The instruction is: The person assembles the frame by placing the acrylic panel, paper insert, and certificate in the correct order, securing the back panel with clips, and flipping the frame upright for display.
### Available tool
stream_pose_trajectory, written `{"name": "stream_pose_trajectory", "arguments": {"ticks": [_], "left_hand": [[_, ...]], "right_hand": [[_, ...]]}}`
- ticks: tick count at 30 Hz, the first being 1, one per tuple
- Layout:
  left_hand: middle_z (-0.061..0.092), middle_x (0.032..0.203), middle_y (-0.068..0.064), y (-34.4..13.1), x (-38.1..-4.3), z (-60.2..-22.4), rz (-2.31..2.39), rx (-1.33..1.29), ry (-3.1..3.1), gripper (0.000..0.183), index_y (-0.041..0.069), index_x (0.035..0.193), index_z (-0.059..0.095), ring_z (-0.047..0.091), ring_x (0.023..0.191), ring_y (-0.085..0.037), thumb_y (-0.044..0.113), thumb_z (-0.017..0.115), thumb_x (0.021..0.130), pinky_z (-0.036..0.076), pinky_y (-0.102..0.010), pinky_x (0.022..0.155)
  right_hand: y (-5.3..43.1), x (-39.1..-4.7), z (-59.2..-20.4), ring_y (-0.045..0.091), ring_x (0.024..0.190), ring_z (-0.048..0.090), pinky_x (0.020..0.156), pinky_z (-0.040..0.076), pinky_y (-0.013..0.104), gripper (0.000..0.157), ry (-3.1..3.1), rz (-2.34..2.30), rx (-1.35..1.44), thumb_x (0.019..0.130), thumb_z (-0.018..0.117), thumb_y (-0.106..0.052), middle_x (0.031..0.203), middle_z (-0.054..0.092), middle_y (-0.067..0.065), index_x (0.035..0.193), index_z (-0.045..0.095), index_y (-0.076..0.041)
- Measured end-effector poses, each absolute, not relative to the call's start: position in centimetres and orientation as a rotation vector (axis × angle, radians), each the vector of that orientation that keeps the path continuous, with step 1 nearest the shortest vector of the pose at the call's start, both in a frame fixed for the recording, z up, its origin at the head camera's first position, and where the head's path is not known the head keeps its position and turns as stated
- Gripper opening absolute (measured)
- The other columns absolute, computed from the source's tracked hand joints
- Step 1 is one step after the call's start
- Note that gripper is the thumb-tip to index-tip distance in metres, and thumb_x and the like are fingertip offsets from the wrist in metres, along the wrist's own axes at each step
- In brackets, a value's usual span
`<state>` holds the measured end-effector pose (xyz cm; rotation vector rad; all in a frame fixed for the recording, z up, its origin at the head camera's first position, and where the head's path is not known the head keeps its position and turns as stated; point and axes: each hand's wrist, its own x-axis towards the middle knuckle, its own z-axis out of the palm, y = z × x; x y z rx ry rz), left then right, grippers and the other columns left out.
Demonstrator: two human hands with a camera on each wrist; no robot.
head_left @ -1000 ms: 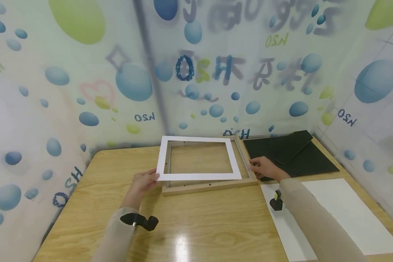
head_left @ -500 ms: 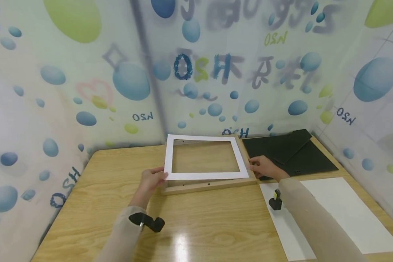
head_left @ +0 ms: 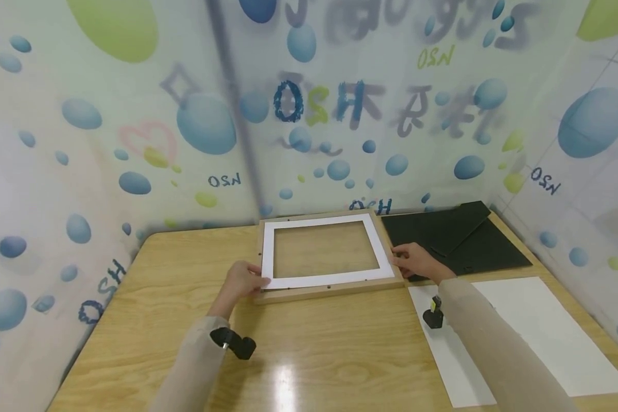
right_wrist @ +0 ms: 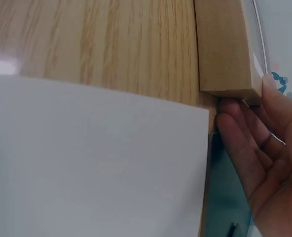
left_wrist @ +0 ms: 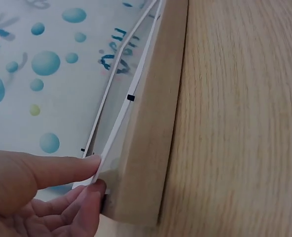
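Note:
A white picture mat [head_left: 329,278] with a rectangular opening lies within the wooden picture frame [head_left: 335,289] near the back of the table. My left hand [head_left: 243,280] pinches the mat's near left corner between thumb and fingers. The left wrist view shows the mat's thin edge [left_wrist: 119,118] standing slightly above the frame's inner side, with the thumb [left_wrist: 77,168] on it. At the frame's right side, my right hand [head_left: 416,261] grips the rail, thumb over the top and fingers against the outer side. In the right wrist view, that frame corner [right_wrist: 227,49] rests on the table.
A black backing board [head_left: 486,249] with a fold-out stand lies right of the frame, close to the wall. White sheets [head_left: 541,337] lie in front of it, partly under my right forearm. The wooden table [head_left: 185,274] ends at a patterned wall [head_left: 309,160].
My left hand has carried the mat rightward and lowered it, so it now sits inside the frame's outline rather than overlapping its left side. My right hand has stayed at the frame's right edge.

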<state>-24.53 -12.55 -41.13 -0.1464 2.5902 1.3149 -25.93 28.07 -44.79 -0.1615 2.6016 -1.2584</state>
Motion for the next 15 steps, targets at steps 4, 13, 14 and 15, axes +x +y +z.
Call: {"name": "stream_pose_trajectory", "arguments": {"ticks": [4,13,14,15], "left_hand": [[0.059,0.073,-0.013,-12.46,-24.96,-40.81,1.192,-0.090,2.637,0.029,-0.012,0.098,0.059,0.056,0.054,-0.015,0.002,0.072,0.076,0.050,-0.028,0.053],[0.056,0.069,-0.012,-11.91,-25.34,-40.39,1.095,-0.086,2.671,0.028,-0.008,0.089,0.055,0.056,0.052,-0.016,0.002,0.075,0.073,0.051,-0.029,0.053],[0.055,0.070,-0.012,-11.89,-25.33,-40.41,1.098,-0.091,2.671,0.028,-0.008,0.090,0.055,0.056,0.053,-0.016,0.001,0.075,0.073,0.051,-0.029,0.053],[0.055,0.071,-0.012,-11.87,-25.31,-40.46,1.100,-0.087,2.675,0.028,-0.008,0.089,0.055,0.056,0.053,-0.016,0.001,0.075,0.073,0.050,-0.029,0.053]], "right_hand": [[28.08,-25.92,-44.77,0.018,0.064,0.061,0.061,0.053,0.036,0.048,2.607,-1.258,-0.176,0.092,0.055,-0.011,0.072,0.057,0.010,0.128,0.039,0.017],[28.13,-25.95,-44.74,0.018,0.064,0.061,0.060,0.053,0.036,0.048,2.608,-1.248,-0.172,0.093,0.054,-0.011,0.071,0.058,0.009,0.129,0.038,0.016],[28.11,-25.95,-44.72,0.018,0.064,0.061,0.061,0.053,0.036,0.048,2.608,-1.244,-0.170,0.093,0.054,-0.011,0.071,0.058,0.009,0.129,0.038,0.016],[28.08,-25.94,-44.70,0.018,0.064,0.061,0.061,0.053,0.036,0.048,2.609,-1.240,-0.170,0.093,0.054,-0.011,0.071,0.058,0.009,0.129,0.038,0.016]]}}
